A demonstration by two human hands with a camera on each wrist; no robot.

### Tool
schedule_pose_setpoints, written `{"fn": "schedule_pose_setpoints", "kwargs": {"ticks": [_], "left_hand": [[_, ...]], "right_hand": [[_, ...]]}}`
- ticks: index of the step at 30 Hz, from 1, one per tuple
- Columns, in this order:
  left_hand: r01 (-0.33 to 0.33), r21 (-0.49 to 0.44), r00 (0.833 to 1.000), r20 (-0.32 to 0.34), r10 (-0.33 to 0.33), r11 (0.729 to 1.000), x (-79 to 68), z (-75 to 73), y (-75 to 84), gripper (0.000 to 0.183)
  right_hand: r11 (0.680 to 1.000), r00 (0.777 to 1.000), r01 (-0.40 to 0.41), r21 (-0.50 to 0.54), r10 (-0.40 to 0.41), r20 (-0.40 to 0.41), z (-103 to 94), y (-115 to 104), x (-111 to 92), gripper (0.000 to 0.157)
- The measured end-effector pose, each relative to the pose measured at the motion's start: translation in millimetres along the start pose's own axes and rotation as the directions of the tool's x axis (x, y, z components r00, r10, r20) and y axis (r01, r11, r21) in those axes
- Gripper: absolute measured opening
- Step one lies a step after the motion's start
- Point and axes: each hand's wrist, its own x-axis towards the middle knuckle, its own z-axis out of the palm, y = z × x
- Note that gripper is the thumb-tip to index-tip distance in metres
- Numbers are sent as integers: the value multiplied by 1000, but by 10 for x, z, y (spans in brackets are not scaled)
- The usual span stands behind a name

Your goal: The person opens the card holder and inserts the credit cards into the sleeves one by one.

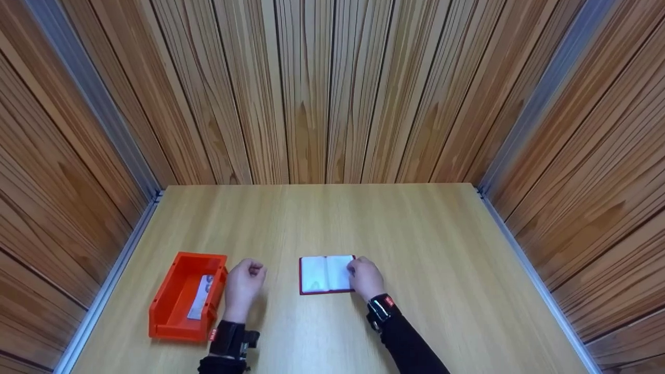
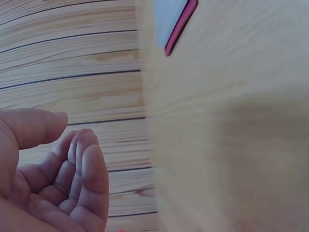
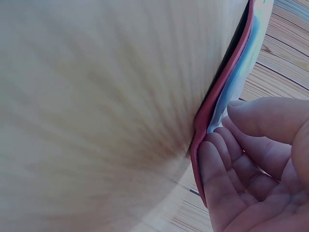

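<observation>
A small red-covered album [image 1: 314,274] lies spread on the table, its glossy pages facing up. At its right edge my right hand [image 1: 367,279] pinches a page; in the right wrist view the thumb is over the clear page [image 3: 236,82] and the fingertips are beside the red cover [image 3: 223,87]. My left hand [image 1: 244,284] hovers between the album and an orange bin [image 1: 174,306], fingers loosely curled around nothing. In the left wrist view its palm and fingers [image 2: 94,179] show no object, and a corner of the red cover [image 2: 181,26] appears at the top.
Inside the orange bin, along its right wall, lies a white strip [image 1: 200,298] with dark printed pictures at its upper end. The wooden table [image 1: 415,234] is bounded by plank walls [image 1: 306,104] at the back and sides, with metal rails [image 1: 540,291] along its side edges.
</observation>
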Motion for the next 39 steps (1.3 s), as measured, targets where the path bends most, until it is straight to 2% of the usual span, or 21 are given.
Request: {"fn": "schedule_pose_setpoints", "kwargs": {"ticks": [3,6,10,14,18,22,25,30,33,39], "left_hand": [[12,-7,1000,13,-12,1000,-1,-113,16,20],[-13,11,1000,-3,13,1000,-5,-212,4,21],[-87,45,993,-73,90,995,-22,-334,-56,18],[-103,53,988,-112,108,993,-65,-470,-146,16],[-39,33,994,-102,42,999,-118,-615,-234,19],[34,23,992,-122,-31,999,-157,-725,-310,19],[79,43,988,-138,-72,996,-161,-784,-353,20],[144,81,985,-107,-135,986,-140,-881,-416,25],[200,108,979,-73,-193,974,-106,-927,-461,30],[301,171,952,1,-305,938,-40,-993,-548,37]], "right_hand": [[1000,1000,7,-1,-7,-4,-1,6,4,14],[1000,1000,11,5,-11,1,-1,9,5,15],[999,999,35,-3,-35,-6,8,20,5,14],[999,999,53,-8,-53,-8,2,19,4,14],[999,999,44,0,-44,-2,-14,4,-2,15],[999,999,35,2,-35,4,-14,6,-4,14],[1000,1000,22,-3,-22,9,-15,10,0,14],[1000,1000,9,-4,-9,14,-24,8,13,14],[1000,1000,-2,3,2,28,-28,3,14,14],[1000,1000,3,6,-3,26,-32,5,5,16]]}}
